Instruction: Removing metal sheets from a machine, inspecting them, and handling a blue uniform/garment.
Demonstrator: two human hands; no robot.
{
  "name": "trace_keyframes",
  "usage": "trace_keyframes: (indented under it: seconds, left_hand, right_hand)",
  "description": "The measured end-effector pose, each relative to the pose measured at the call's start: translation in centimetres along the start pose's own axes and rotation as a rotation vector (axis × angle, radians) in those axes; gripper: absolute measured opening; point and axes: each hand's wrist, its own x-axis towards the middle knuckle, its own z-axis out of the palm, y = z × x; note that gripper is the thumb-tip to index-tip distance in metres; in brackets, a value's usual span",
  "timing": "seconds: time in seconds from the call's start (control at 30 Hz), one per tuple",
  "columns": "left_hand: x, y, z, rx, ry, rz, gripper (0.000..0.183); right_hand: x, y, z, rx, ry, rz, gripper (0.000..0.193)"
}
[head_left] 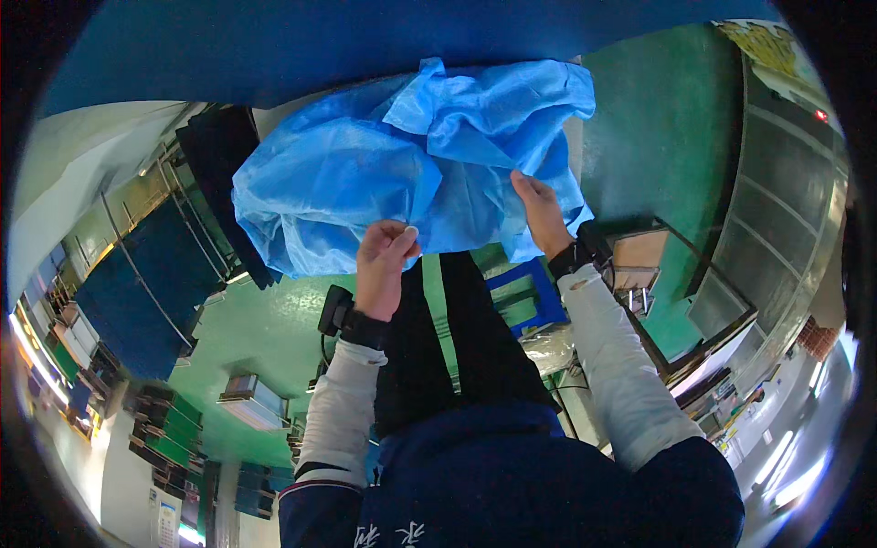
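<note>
A large, crumpled sheet of thin light-blue fabric (338,183) lies in front of me, bunched and folded, its near edge hanging toward my legs. My left hand (385,260) is closed at that near edge, thumb pressed against the curled fingers, pinching the fabric. Farther right and a little farther from me, my right hand (541,212) has its thumb and fingers together on a fold of the same fabric. Both wrists wear black bands with small dark devices, and pale sleeves cover the forearms.
A dark blue surface (365,36) spans the far side beyond the fabric. Below, a blue stool (525,297) stands on the green floor (247,320) near my right leg. A metal-framed rack (708,333) is at the right. Dark blue panels (151,283) stand at the left.
</note>
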Motion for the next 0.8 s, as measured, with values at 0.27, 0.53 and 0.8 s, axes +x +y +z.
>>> trace_keyframes:
  seconds: [0.27,0.53,0.8]
  left_hand:
    - [0.6,-1.2,1.6,0.129,-0.034,-0.048,0.011]
    - [0.8,-2.3,1.6,0.095,-0.073,-0.063,0.011]
    - [1.2,-2.5,1.6,0.084,-0.038,-0.080,0.013]
  right_hand:
    - [1.2,0.8,1.1,-0.471,0.144,-0.490,0.018]
    - [1.1,1.6,0.1,-0.286,0.181,-0.041,0.017]
    - [-1.5,1.2,1.9,-0.149,0.241,-0.180,0.021]
